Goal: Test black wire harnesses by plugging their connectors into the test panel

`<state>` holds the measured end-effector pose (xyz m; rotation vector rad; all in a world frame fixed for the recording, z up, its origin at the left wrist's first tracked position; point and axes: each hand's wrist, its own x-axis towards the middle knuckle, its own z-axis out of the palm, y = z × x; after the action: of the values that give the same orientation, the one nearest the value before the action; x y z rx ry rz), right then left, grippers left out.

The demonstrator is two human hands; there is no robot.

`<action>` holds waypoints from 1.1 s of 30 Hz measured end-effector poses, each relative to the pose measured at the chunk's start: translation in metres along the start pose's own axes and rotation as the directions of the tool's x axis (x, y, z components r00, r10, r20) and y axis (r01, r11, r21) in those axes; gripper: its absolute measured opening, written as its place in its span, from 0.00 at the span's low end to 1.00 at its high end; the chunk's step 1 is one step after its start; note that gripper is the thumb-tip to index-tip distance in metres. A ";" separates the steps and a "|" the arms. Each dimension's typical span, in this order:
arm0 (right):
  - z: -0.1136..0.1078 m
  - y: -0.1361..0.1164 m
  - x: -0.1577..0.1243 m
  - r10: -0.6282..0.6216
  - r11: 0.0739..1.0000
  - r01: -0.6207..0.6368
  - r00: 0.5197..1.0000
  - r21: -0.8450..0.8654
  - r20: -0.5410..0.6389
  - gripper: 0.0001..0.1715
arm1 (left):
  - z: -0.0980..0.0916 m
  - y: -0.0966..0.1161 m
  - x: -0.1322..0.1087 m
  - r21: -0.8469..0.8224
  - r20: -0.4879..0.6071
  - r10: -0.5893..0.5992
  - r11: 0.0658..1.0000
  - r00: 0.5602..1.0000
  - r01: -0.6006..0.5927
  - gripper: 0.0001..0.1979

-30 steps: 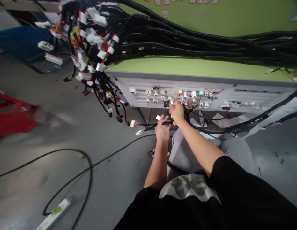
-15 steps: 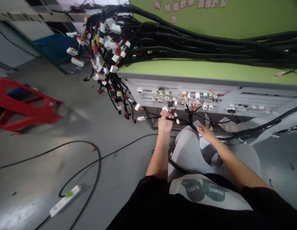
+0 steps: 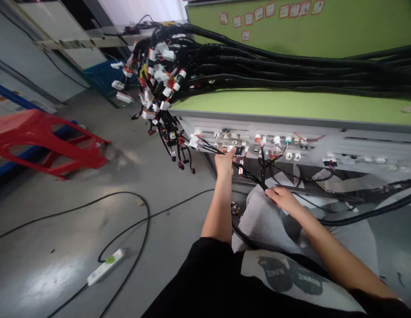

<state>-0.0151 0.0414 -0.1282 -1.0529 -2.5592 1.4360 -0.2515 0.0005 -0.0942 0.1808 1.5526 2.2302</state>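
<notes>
A black wiring harness [image 3: 250, 175] with several branches stretches between my hands in front of a white socket panel [image 3: 205, 125]. My left hand [image 3: 225, 161] is closed round its left branches, close against the panel, with a white connector at the fingertips. Two white connectors [image 3: 194, 140] stick out to the left of that hand. Fingers of my right hand [image 3: 280, 197] pinch the harness trunk above my knee. Some branch ends, among them a red-and-white connector [image 3: 258, 138] and a teal connector [image 3: 288, 140], sit at the panel's sockets.
Thick black harnesses [image 3: 274, 66] lie along the green bench [image 3: 291, 102], their connector cluster [image 3: 162, 84] hanging off its left end. A red stool [image 3: 53, 141] stands on the floor at left. A power strip [image 3: 106, 266] and its cable lie lower left.
My left hand has moved up against the panel, carrying the harness branches with it. My right hand still grips the trunk. The camera view has shifted slightly.
</notes>
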 end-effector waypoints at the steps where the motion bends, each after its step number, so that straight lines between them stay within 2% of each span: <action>1: 0.001 -0.002 0.001 -0.002 1.000 0.002 1.000 -0.008 -0.006 0.25 | 0.001 0.002 0.001 0.011 -0.020 0.016 1.000 1.000 -0.016 0.16; 6: 0.004 -0.020 0.002 -0.010 0.999 0.009 1.000 -0.048 -0.015 0.25 | 0.008 0.016 0.007 0.124 -0.137 0.123 0.987 0.983 -0.106 0.15; 13: 0.005 -0.035 0.000 -0.041 0.998 0.041 0.999 -0.043 -0.004 0.24 | 0.004 0.029 0.017 0.418 -0.075 0.206 0.895 0.976 -0.157 0.11; 19: 0.003 -0.038 -0.001 -0.042 0.997 0.042 0.999 -0.067 0.011 0.23 | 0.002 0.032 0.016 0.518 -0.106 0.203 0.847 0.973 -0.120 0.13; 24: 0.004 -0.039 0.002 -0.071 0.993 0.073 0.997 -0.096 0.023 0.22 | 0.008 0.031 0.026 0.597 -0.099 0.236 0.791 0.967 -0.132 0.13; 28: 0.005 -0.039 0.007 -0.046 0.994 0.047 0.999 -0.100 0.018 0.20 | 0.010 0.030 0.031 0.577 -0.089 0.243 0.803 0.966 -0.149 0.13; 31: 0.006 -0.039 0.009 -0.054 0.994 0.053 0.999 -0.095 -0.004 0.19 | 0.006 0.037 0.026 0.487 0.007 0.198 0.855 0.980 -0.177 0.11; 33: 0.006 -0.037 0.009 -0.073 0.993 0.071 0.997 -0.093 -0.015 0.20 | 0.002 0.044 0.022 0.382 0.084 0.110 0.915 0.990 -0.134 0.09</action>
<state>-0.0446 0.0290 -0.1061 -0.9683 -2.6445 1.2969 -0.2821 -0.0020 -0.0559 0.4683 1.9825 1.9586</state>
